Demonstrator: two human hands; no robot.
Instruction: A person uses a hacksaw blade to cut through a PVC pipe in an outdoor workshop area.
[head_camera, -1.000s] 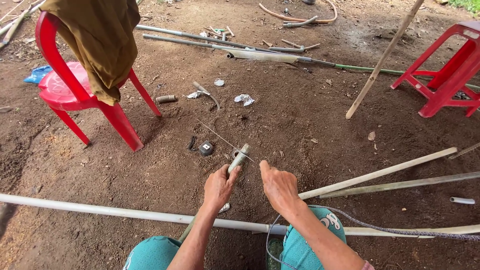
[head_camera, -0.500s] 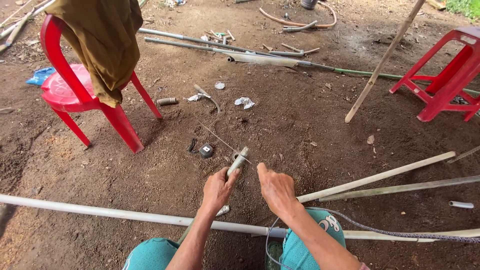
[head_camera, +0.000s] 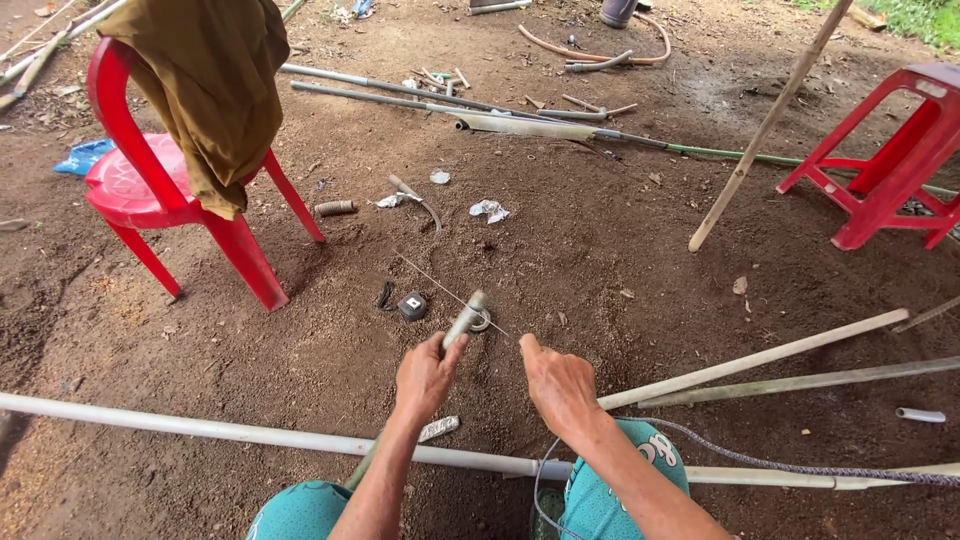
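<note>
While the person sat over the dirt floor (head_camera: 620, 250), the left hand (head_camera: 425, 375) was wrapped tight around a short grey pipe (head_camera: 462, 322), with the pipe's far end poking up past the fingers. The right hand (head_camera: 555, 385) sat just beside it, fingers pinched shut on a thin wire (head_camera: 450, 290) that ran off to the far left across the top of the pipe. A small black tape measure (head_camera: 412, 305) lay on the dirt just left of the pipe's tip. A long white pipe (head_camera: 200, 428) ran left to right right under the forearms, near the teal knees. Far left stood a red plastic chair (head_camera: 150, 190) with a brown cloth (head_camera: 210, 90) draped over its back, and a red stool (head_camera: 890, 160) was way off at the far right.
</note>
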